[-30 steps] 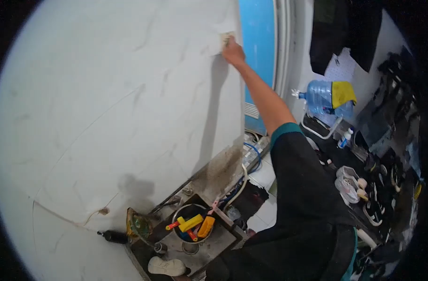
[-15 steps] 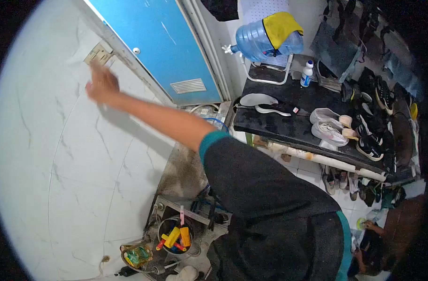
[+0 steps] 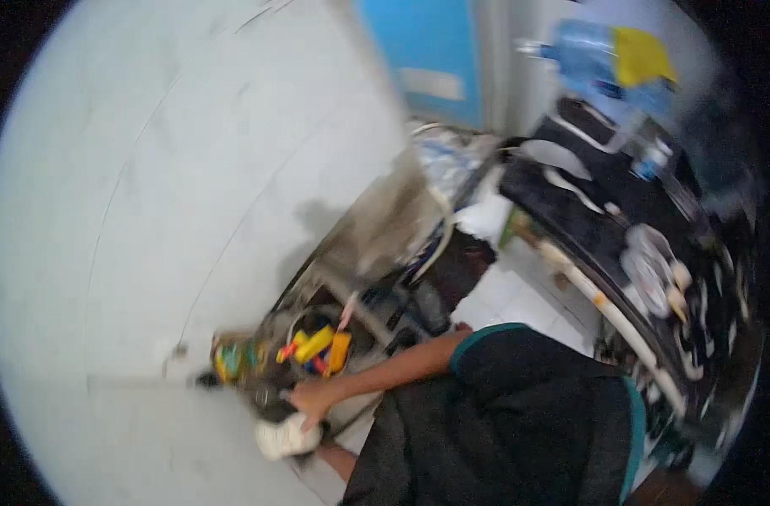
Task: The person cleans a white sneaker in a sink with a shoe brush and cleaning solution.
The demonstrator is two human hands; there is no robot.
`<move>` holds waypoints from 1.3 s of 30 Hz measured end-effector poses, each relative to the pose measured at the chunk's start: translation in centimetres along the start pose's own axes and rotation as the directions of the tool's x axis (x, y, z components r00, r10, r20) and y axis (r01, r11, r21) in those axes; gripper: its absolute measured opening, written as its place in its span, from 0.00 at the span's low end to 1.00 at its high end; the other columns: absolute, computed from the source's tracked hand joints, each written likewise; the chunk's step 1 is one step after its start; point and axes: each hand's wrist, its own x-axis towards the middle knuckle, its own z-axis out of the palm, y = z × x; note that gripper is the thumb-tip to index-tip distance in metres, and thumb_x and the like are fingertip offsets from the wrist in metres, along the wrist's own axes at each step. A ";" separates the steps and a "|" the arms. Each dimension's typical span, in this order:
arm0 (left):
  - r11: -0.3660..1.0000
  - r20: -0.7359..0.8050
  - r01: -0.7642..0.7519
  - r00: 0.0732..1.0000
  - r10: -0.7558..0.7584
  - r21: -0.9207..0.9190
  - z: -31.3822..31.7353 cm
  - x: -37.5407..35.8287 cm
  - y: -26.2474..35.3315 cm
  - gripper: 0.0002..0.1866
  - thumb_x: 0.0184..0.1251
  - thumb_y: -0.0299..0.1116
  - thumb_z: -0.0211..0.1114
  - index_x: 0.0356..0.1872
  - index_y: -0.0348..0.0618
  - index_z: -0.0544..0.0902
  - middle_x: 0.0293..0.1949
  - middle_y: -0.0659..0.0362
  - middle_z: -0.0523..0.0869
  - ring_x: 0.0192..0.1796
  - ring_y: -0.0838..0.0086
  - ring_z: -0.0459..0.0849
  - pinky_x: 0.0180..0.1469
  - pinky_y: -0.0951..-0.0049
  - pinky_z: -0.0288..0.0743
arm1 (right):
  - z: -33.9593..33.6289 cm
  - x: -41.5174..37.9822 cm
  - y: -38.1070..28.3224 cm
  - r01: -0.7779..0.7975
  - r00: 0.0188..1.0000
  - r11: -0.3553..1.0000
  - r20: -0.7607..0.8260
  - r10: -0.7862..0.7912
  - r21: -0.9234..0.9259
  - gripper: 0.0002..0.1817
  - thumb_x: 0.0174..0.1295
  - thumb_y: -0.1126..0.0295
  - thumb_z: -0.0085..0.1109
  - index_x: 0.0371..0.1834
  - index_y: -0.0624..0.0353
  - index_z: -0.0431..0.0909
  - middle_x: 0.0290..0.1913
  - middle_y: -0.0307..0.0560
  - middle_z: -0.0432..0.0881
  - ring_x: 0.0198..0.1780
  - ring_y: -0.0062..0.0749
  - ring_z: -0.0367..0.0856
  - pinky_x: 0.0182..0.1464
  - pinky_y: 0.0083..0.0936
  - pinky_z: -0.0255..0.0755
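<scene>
My left hand (image 3: 314,400) reaches down to a white shoe (image 3: 285,438), with its fingers against the shoe's upper near the opening. Motion blur softens the grip. From below, a bare forearm (image 3: 338,460), which looks like my right arm, leads toward the same shoe; the right hand itself is hidden behind the shoe. Just above my left hand stands a round bucket (image 3: 294,325) with yellow, orange and red handled tools (image 3: 316,344) in it. Left of that bucket is a container with green and yellow contents (image 3: 236,358).
At the upper right, a dark bench (image 3: 528,181) carries a pair of light shoes (image 3: 646,266), pale shoe parts (image 3: 556,158) and a bottle (image 3: 652,160). A blue water jug (image 3: 583,61) stands behind. The blue door (image 3: 423,51) and white wall (image 3: 174,194) lie beyond.
My left hand has come down from the socket plate on the wall to the white shoe. The shoe has shifted leftward relative to the bucket. My view has swung down and to the left.
</scene>
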 end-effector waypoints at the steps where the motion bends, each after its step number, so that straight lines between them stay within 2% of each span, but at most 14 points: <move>1: 0.998 -0.029 0.009 1.000 -0.011 -0.056 -0.7 -0.5 -0.5 0.34 0.75 0.63 0.36 0.58 0.41 0.73 0.54 0.53 0.78 0.54 0.64 0.77 0.59 0.59 0.71 | 2.0 1.2 0.1 -0.030 0.990 0.997 0.140 0.021 0.068 0.48 0.38 0.39 0.73 0.52 0.73 0.74 0.42 0.65 0.83 0.45 0.58 0.83 0.47 0.44 0.77; 2: 0.997 -0.075 0.005 0.997 -0.012 -0.083 -1.9 -1.1 -0.9 0.34 0.75 0.63 0.36 0.58 0.41 0.73 0.53 0.53 0.78 0.54 0.64 0.77 0.58 0.59 0.71 | 3.1 1.0 -0.6 -0.060 0.996 0.995 0.074 0.053 0.083 0.52 0.34 0.36 0.75 0.52 0.74 0.74 0.50 0.68 0.80 0.52 0.58 0.80 0.53 0.45 0.75; 3: 0.992 -0.100 0.007 0.995 -0.020 -0.126 -2.3 -1.5 -1.3 0.34 0.75 0.63 0.36 0.58 0.41 0.73 0.53 0.54 0.78 0.53 0.64 0.77 0.58 0.59 0.71 | 3.2 0.9 -1.4 -0.062 0.991 0.994 0.126 0.050 0.090 0.58 0.31 0.35 0.76 0.57 0.75 0.71 0.58 0.68 0.75 0.58 0.58 0.77 0.59 0.44 0.71; 4: 0.986 -0.146 0.003 0.989 -0.028 -0.164 -3.1 -2.2 -1.6 0.34 0.76 0.63 0.36 0.58 0.41 0.74 0.53 0.54 0.78 0.53 0.64 0.77 0.58 0.59 0.71 | 5.0 1.2 -1.0 -0.066 0.998 0.996 0.030 0.064 0.060 0.62 0.31 0.36 0.77 0.64 0.73 0.65 0.61 0.69 0.73 0.62 0.58 0.74 0.61 0.43 0.69; 5: 0.982 -0.171 -0.003 0.985 -0.030 -0.189 -3.5 -2.6 -2.0 0.34 0.76 0.63 0.36 0.58 0.41 0.74 0.53 0.54 0.78 0.53 0.64 0.77 0.58 0.59 0.71 | 3.8 1.6 -2.5 -0.176 0.971 0.983 0.174 0.165 0.050 0.64 0.32 0.39 0.78 0.69 0.70 0.59 0.60 0.70 0.73 0.61 0.60 0.75 0.60 0.44 0.71; 7: 0.970 -0.215 -0.015 0.976 -0.038 -0.242 -3.9 -3.2 -2.4 0.34 0.76 0.62 0.36 0.58 0.41 0.74 0.53 0.54 0.79 0.53 0.64 0.77 0.58 0.59 0.71 | 3.3 2.2 -3.0 -0.055 0.979 0.985 0.201 0.021 0.165 0.59 0.32 0.44 0.78 0.64 0.73 0.63 0.55 0.71 0.76 0.53 0.63 0.80 0.54 0.47 0.75; 10: 0.964 -0.243 -0.023 0.969 -0.043 -0.264 -4.6 -3.7 -3.3 0.34 0.76 0.62 0.36 0.57 0.41 0.74 0.52 0.54 0.79 0.52 0.65 0.77 0.57 0.60 0.71 | 3.7 2.2 -4.9 0.026 0.999 0.995 0.033 -0.029 0.101 0.59 0.32 0.48 0.78 0.65 0.72 0.60 0.52 0.69 0.77 0.50 0.62 0.81 0.52 0.46 0.76; 11: 0.964 -0.253 -0.026 0.966 -0.043 -0.264 -4.9 -4.0 -3.3 0.34 0.76 0.62 0.37 0.57 0.41 0.74 0.52 0.54 0.79 0.52 0.65 0.77 0.57 0.60 0.71 | 3.1 2.0 -5.8 0.012 0.997 0.999 0.073 -0.015 0.043 0.56 0.32 0.51 0.78 0.64 0.70 0.60 0.49 0.66 0.77 0.47 0.61 0.81 0.50 0.47 0.77; 14: 0.960 -0.260 -0.034 0.965 -0.041 -0.278 -4.8 -3.8 -3.4 0.34 0.76 0.62 0.37 0.56 0.41 0.75 0.51 0.54 0.79 0.51 0.65 0.78 0.57 0.60 0.72 | 3.9 2.8 -6.5 0.021 0.996 1.000 0.083 -0.020 -0.007 0.54 0.33 0.52 0.76 0.64 0.67 0.60 0.50 0.66 0.75 0.47 0.61 0.81 0.48 0.48 0.77; 18: 0.956 -0.272 -0.046 0.962 -0.036 -0.290 -4.8 -3.9 -3.6 0.33 0.76 0.61 0.37 0.56 0.41 0.75 0.51 0.54 0.79 0.51 0.66 0.78 0.56 0.61 0.72 | 4.1 3.7 -6.3 0.074 0.995 0.989 -0.072 -0.065 0.130 0.50 0.34 0.50 0.74 0.60 0.67 0.62 0.50 0.64 0.75 0.49 0.61 0.80 0.48 0.50 0.76; 20: 0.951 -0.281 -0.060 0.959 -0.030 -0.304 -4.6 -3.7 -3.7 0.33 0.77 0.61 0.37 0.55 0.41 0.75 0.50 0.54 0.80 0.50 0.66 0.78 0.56 0.61 0.72 | 4.1 4.5 -6.1 0.108 0.978 0.987 -0.194 -0.083 0.123 0.49 0.34 0.49 0.73 0.58 0.67 0.64 0.49 0.63 0.75 0.51 0.61 0.79 0.48 0.51 0.75; 25: 0.945 -0.276 -0.062 0.961 -0.031 -0.320 -4.7 -3.3 -4.3 0.33 0.77 0.61 0.37 0.55 0.40 0.76 0.49 0.54 0.80 0.49 0.67 0.78 0.55 0.62 0.72 | 4.4 5.7 -4.9 0.187 0.944 0.982 -0.278 -0.177 0.010 0.48 0.35 0.49 0.74 0.60 0.65 0.64 0.49 0.61 0.74 0.50 0.55 0.74 0.52 0.48 0.69; 31: 0.946 -0.280 -0.069 0.960 -0.024 -0.317 -4.7 -3.0 -4.5 0.33 0.77 0.60 0.37 0.54 0.40 0.76 0.48 0.55 0.81 0.48 0.68 0.79 0.54 0.62 0.73 | 4.6 5.7 -4.8 0.173 0.951 0.985 -0.263 -0.159 0.028 0.49 0.35 0.50 0.75 0.60 0.64 0.63 0.48 0.61 0.74 0.52 0.56 0.73 0.53 0.49 0.67; 39: 0.945 -0.292 -0.072 0.956 -0.026 -0.320 -4.5 -1.9 -4.3 0.32 0.78 0.60 0.37 0.52 0.40 0.77 0.47 0.55 0.81 0.47 0.69 0.79 0.53 0.63 0.73 | 4.7 7.0 -3.7 0.172 0.924 0.984 -0.351 -0.148 0.037 0.50 0.35 0.51 0.75 0.61 0.64 0.62 0.48 0.61 0.73 0.51 0.57 0.73 0.53 0.49 0.67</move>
